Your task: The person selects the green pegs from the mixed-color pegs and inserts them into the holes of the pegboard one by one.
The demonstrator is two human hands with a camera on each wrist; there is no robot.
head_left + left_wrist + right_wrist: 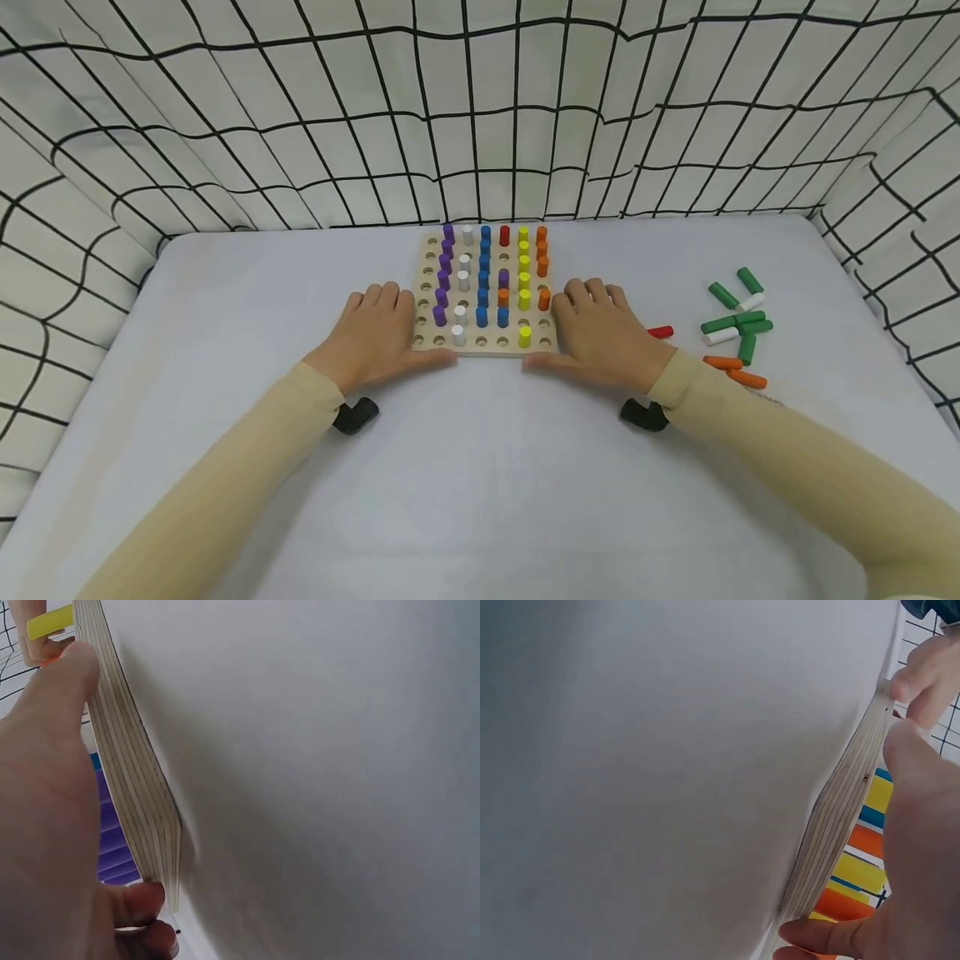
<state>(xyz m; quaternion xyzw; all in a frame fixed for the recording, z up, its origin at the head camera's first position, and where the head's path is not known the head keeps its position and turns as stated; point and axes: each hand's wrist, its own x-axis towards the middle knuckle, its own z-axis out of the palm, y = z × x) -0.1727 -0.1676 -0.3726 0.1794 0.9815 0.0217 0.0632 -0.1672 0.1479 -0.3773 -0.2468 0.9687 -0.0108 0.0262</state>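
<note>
A wooden pegboard (492,349) lies on the white table between my two hands. Purple pegs (442,281), white pegs (464,281), blue pegs (483,281), yellow pegs (523,282) and orange pegs (542,267) stand in columns, with one red peg (504,236) in the far row. Several holes are bare, including the left column. My left hand (375,337) grips the near left corner, thumb along the front edge and fingers at the side. On the near right corner my right hand (600,333) holds the board likewise. Both wrist views show the layered board edge (127,750).
Right of my right hand lie loose green pegs (733,322), white pegs (722,336) and orange pegs (747,379). A loose red peg (660,332) lies close by my right wrist. Black wire grid panels enclose the table's (487,483) back and sides.
</note>
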